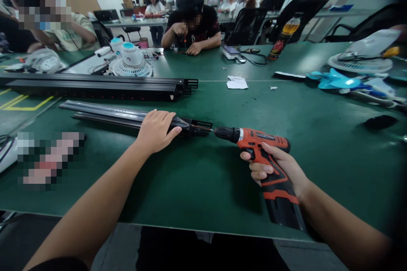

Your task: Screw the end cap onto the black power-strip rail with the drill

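An orange and black cordless drill is in my right hand, with fingers wrapped around its handle by the trigger. Its bit points left at the slotted black end of a long, dark, glossy housing lying on the table. The bit's tip is at that end; whether it sits in a screw I cannot tell. My left hand lies over the housing near this end, fingers across the top and thumb along the near side, gripping it.
Longer black housings lie behind. White fan parts stand back left, and blue fan blades lie at right. Paper scraps and a tilted bottle are farther back. A person works across the green table.
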